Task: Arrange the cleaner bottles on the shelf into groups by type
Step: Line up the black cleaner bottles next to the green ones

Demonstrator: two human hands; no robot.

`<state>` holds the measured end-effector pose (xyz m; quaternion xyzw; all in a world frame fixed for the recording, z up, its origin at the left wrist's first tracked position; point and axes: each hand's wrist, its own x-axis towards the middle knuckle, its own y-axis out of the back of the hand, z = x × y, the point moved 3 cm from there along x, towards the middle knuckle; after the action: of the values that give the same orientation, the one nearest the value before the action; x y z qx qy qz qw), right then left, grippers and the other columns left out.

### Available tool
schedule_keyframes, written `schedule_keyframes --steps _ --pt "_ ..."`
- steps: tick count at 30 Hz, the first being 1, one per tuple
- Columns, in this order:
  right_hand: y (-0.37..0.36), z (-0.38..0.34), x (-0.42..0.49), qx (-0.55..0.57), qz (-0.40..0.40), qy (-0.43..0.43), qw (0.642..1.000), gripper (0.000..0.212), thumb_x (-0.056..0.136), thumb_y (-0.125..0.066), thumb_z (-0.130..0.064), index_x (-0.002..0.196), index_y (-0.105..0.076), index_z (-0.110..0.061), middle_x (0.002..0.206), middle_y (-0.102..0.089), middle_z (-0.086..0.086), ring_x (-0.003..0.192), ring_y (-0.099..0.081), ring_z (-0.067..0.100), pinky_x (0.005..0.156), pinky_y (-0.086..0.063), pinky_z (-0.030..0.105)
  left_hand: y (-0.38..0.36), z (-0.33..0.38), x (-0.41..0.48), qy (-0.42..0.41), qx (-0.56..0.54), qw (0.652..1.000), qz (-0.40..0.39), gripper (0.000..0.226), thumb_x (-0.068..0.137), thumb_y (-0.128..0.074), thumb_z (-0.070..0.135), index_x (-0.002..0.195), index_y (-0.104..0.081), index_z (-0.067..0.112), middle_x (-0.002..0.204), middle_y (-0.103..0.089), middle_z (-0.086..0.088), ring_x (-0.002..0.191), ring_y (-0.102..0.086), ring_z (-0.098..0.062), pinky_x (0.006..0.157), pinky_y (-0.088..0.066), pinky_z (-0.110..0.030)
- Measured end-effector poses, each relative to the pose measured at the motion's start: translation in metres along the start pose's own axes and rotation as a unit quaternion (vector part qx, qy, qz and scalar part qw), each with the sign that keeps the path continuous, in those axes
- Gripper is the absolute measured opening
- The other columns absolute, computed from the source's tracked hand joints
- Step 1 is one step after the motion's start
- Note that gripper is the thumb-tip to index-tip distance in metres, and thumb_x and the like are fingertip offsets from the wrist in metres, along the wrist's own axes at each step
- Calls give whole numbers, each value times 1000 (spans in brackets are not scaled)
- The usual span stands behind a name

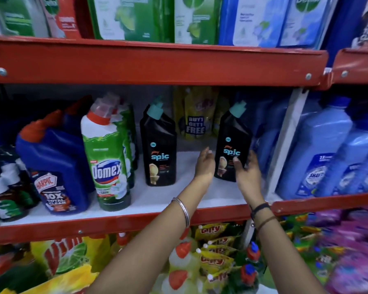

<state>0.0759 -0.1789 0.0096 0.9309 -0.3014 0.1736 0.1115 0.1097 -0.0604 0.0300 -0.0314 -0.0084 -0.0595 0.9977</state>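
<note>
The right hand (245,172) clasped the right Spic bottle (233,143); the left hand (204,164) hovered apart, fingers loose. Best slid upright along the shelf (157,196) to stand beside the other Spic bottle (159,145).

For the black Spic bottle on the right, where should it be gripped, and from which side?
Grip the right Spic bottle around its lower body, from the front. It stands upright, its flat sides are bare, and the neck under the teal cap is angled. The right hand already wraps it there; the left hand is open beside it.
</note>
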Motion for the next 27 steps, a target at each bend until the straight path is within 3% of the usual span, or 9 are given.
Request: schedule_keyframes --steps 2,3,5,9,14,18,21,25,27 --pt "-2 21 10 -14 0 12 1000 69 80 -51 -42 140 -36 -14 143 -48 15 130 -48 31 105 -41 54 -6 -1 5 2 -1 1000 -25 42 99 -35 18 141 -38 18 132 -51 -9 99 -61 -17 72 -55 -20" --pt "0 13 7 -18 5 11 1000 64 82 -53 -36 139 -37 -12 141 -50 16 128 -49 32 105 -42 54 -9 -2 7 -7 -4 999 -34 41 95 -40 13 136 -43 16 120 -56 -12 76 -63 -11 59 -54 -22" --pt "5 -10 -3 -14 18 13 1000 52 87 -57 -16 136 -42 -6 135 -55 18 121 -54 30 103 -45 49 -11 -7 11 -19 -11 999 -35 38 90 -46 6 127 -50 14 106 -59 -13 52 -58 -6 59 -50 -31" --pt "13 -20 -5 -16 29 13 999 47 86 -60 -1 131 -48 -4 119 -60 12 103 -54 15 89 -45 27 -10 -7 9 -20 -33 999 -14 27 92 -48 2 114 -53 17 109 -59 -11 63 -57 -20 69 -51 -41" --pt "14 -27 -16 -18 6 19 1000 48 85 -64 -7 130 -50 -7 119 -62 9 106 -56 15 93 -46 29 3 -4 -10 -6 -34 999 6 22 93 -50 5 104 -54 23 109 -62 -26 55 -55 -21 58 -48 -34" --pt "7 -40 -35 -8 -17 41 999 46 84 -65 -8 129 -53 -8 116 -62 4 105 -57 14 82 -43 8 26 6 -39 -46 -28 998 43 25 92 -52 4 107 -53 25 105 -64 -6 64 -61 -23 62 -57 -40" --pt "-4 -52 -53 18 -39 56 997 44 84 -65 -9 127 -54 -13 114 -60 -1 105 -58 13 85 -43 16 49 11 -56 -80 28 993 82 27 90 -54 9 113 -58 25 97 -67 0 84 -67 -27 78 -59 -50" --pt "-24 -61 -73 43 -69 73 994 42 84 -65 -11 125 -56 -13 118 -63 -1 108 -59 10 85 -45 8 84 15 -77 -100 119 981 119 38 90 -56 19 128 -55 21 116 -67 -2 109 -61 -21 92 -50 -34" --pt "-34 -65 -83 52 -89 82 991 41 85 -65 -12 125 -57 -13 118 -65 0 110 -60 11 89 -47 11 101 16 -87 -122 143 972 139 39 90 -56 21 129 -55 21 120 -66 -1 112 -58 -19 94 -47 -32"
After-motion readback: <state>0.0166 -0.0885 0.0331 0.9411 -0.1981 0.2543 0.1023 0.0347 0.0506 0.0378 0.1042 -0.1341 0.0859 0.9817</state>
